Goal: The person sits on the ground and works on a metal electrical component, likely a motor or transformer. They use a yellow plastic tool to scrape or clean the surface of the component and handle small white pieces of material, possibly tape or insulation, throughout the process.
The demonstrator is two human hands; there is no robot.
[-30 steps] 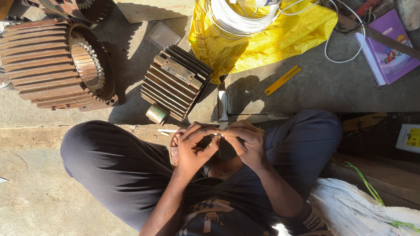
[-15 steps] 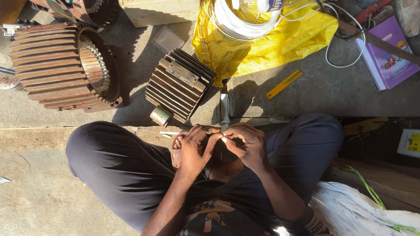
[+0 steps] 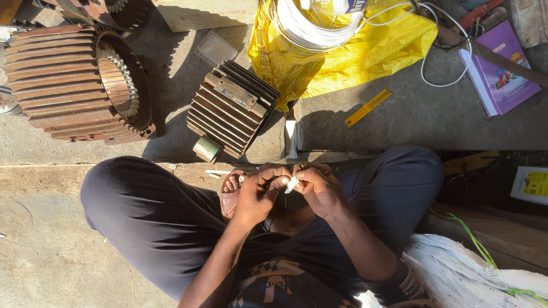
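Person sits cross-legged on concrete floor (image 3: 51,239), both hands raised together over the lap. Left hand (image 3: 257,191) and right hand (image 3: 317,185) meet at a small white strip (image 3: 291,184); fingertips of each hand are pressed together on it, pinching it from either side, with the strip tilted between the thumbs. What the strip is made of cannot be told. Just ahead of the knees, on a raised slab, a small finned motor housing (image 3: 231,108) lies on its side, shaft end toward the person. A larger ribbed motor casing (image 3: 68,82) lies well to its left. Behind them, a yellow plastic bag (image 3: 354,57) holds a coil of white wire (image 3: 314,23). A yellow ruler (image 3: 368,107) lies near the bag; a purple booklet (image 3: 502,68) at far right.
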